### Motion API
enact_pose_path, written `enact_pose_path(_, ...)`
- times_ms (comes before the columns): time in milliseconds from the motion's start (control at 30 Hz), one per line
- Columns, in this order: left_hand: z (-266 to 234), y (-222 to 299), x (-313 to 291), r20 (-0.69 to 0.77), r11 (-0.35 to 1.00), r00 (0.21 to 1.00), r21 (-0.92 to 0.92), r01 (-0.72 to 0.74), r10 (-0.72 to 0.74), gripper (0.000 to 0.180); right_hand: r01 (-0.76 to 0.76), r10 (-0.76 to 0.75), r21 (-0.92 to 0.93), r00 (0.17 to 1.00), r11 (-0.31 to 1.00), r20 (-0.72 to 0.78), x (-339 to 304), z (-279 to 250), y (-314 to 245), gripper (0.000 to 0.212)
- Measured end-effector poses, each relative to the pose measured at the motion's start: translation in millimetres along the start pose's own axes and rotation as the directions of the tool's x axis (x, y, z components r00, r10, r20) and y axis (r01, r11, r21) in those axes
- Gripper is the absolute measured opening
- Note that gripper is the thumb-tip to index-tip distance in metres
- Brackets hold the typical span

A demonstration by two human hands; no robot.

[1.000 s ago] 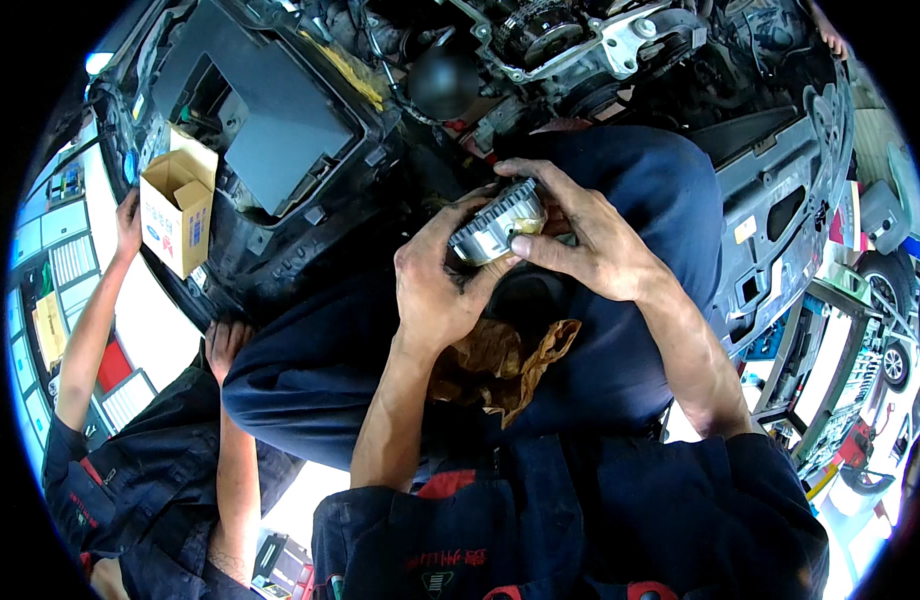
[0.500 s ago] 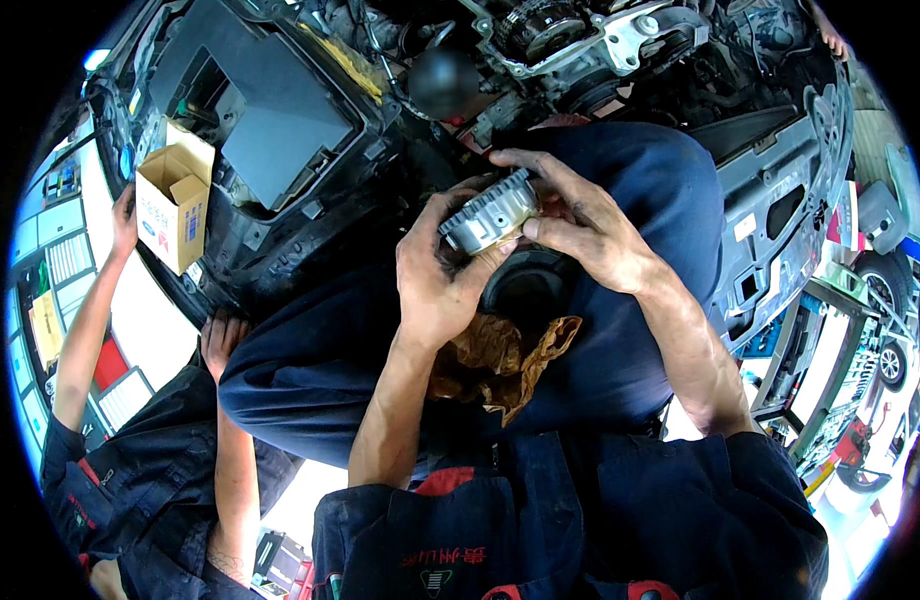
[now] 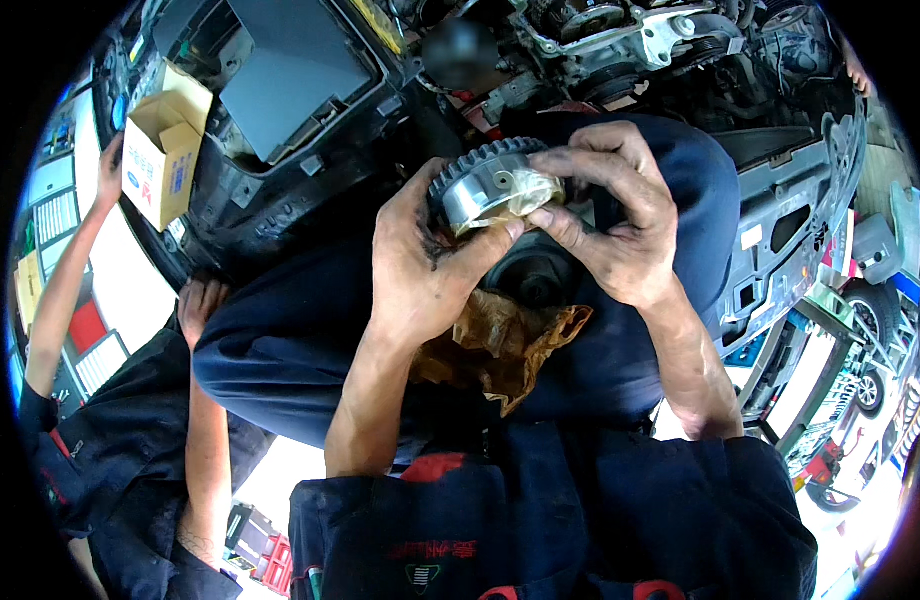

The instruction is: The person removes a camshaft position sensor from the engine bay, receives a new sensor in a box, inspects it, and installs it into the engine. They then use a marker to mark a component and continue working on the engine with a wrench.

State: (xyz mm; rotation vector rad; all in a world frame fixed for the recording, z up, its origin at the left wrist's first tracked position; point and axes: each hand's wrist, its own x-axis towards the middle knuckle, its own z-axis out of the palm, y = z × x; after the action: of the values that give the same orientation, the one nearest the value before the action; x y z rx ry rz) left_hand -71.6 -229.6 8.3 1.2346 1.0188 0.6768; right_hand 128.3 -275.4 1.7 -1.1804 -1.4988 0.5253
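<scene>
A silver toothed timing pulley (image 3: 467, 193) is raised above my lap, its dark teeth along the far edge. My left hand (image 3: 420, 252) is wrapped round its left side, the thumb along the near rim. Yellowish clear film or tape (image 3: 525, 196) clings to the pulley's right face. My right hand (image 3: 625, 205) pinches at that film with thumb and fingertips. Below the pulley, a round black part (image 3: 532, 272) sits between my legs, partly hidden by my hands. Crumpled brown wrapping paper (image 3: 510, 345) lies on my lap just nearer.
An open engine bay (image 3: 620, 50) with exposed metal parts stretches across the far side. At left, a co-worker's hand (image 3: 110, 172) touches an open cardboard box (image 3: 165, 150) on the car's edge; the other hand (image 3: 200, 305) rests nearby. Another person's hand (image 3: 857, 75) shows far right. Wheels (image 3: 870, 310) stand at right.
The pulley has turned, so more of its toothed rim and smooth side shows. My right hand has shifted from its right end to pinching the film. My view has shifted slightly.
</scene>
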Motion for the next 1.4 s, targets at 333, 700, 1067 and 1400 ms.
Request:
enact_pose_path(333, -2.4, 19.4, -10.2, 0.181, 0.871, 0.977, -0.456, 0.182, -0.109, 0.051, 0.344, -0.346, -0.259, 0.937, 0.903, 0.039, -1.0, -1.5, -25.9, 0.03)
enact_pose_path(700, -17.5, 21.9, -15.9, 0.108, 0.792, 0.985, -0.585, 0.172, -0.135, 0.065, 0.372, -0.321, -0.336, 0.926, 0.865, 0.199, -23.3, 28.4, -64.4, 0.022)
enact_pose_path(1067, -27.8, 25.6, -19.0, 0.056, 0.732, 0.993, -0.672, 0.111, -0.099, 0.062, 0.358, -0.309, -0.293, 0.93, 0.887, 0.201, -25.5, 40.0, -70.4, 0.022)
enact_pose_path(1400, -28.0, 23.1, -21.1, 0.059, 0.703, 0.993, -0.703, 0.111, -0.098, 0.066, 0.355, -0.312, -0.303, 0.933, 0.885, 0.18, -21.7, 41.5, -68.8, 0.021)
